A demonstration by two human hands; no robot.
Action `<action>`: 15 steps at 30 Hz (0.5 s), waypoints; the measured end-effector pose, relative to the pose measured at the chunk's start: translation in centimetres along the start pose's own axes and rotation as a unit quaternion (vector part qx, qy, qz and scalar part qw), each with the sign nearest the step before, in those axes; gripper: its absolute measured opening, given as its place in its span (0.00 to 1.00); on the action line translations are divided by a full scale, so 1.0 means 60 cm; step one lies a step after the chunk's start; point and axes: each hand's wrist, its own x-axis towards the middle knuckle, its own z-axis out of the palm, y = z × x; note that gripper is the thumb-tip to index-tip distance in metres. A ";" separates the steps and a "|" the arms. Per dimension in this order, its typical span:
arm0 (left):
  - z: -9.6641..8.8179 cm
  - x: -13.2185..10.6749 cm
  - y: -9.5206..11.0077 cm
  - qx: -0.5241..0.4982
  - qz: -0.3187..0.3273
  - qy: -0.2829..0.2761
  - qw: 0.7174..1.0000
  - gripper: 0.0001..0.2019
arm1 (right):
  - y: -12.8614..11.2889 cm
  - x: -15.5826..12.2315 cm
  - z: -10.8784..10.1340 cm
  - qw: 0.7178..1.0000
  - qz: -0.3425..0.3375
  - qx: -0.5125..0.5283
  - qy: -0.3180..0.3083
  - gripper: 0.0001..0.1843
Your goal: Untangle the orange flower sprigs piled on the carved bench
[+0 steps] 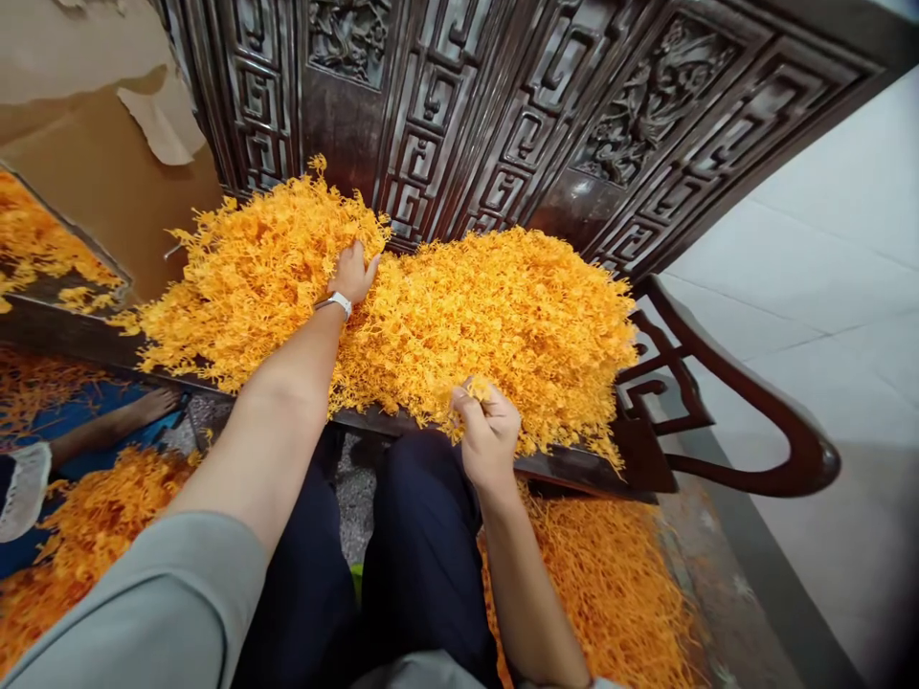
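A big heap of orange plastic sprigs (503,316) covers the seat of a dark carved wooden bench (503,105). My left hand (351,273), with a white band on the wrist, is stretched far out and rests in the heap near the bench back, fingers dug into the sprigs. My right hand (488,431) is at the front edge of the seat, fingers pinched on a small orange sprig (478,390). My knees in dark trousers (423,536) are just below the seat edge.
More orange sprigs lie on the floor (617,584) at the right and at the left (93,526). Another person's bare foot (144,407) shows at the left. The bench's curved armrest (753,421) juts out at the right, beside white floor tiles (825,249).
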 end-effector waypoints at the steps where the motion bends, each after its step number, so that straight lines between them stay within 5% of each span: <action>1: 0.001 -0.005 0.003 0.003 0.003 -0.003 1.000 0.26 | -0.005 -0.003 -0.001 1.000 -0.007 -0.009 -0.001 0.20; 4: 0.001 -0.013 0.010 -0.031 0.011 -0.001 0.999 0.20 | -0.013 -0.016 -0.007 1.000 -0.010 -0.024 -0.006 0.20; 10: -0.014 -0.021 0.034 -0.087 -0.036 -0.005 0.996 0.28 | -0.043 -0.057 -0.052 1.000 -0.020 -0.006 0.009 0.18; 15: -0.020 -0.027 0.054 -0.070 -0.089 -0.034 0.993 0.17 | -0.110 -0.073 -0.136 0.980 -0.119 0.057 0.146 0.14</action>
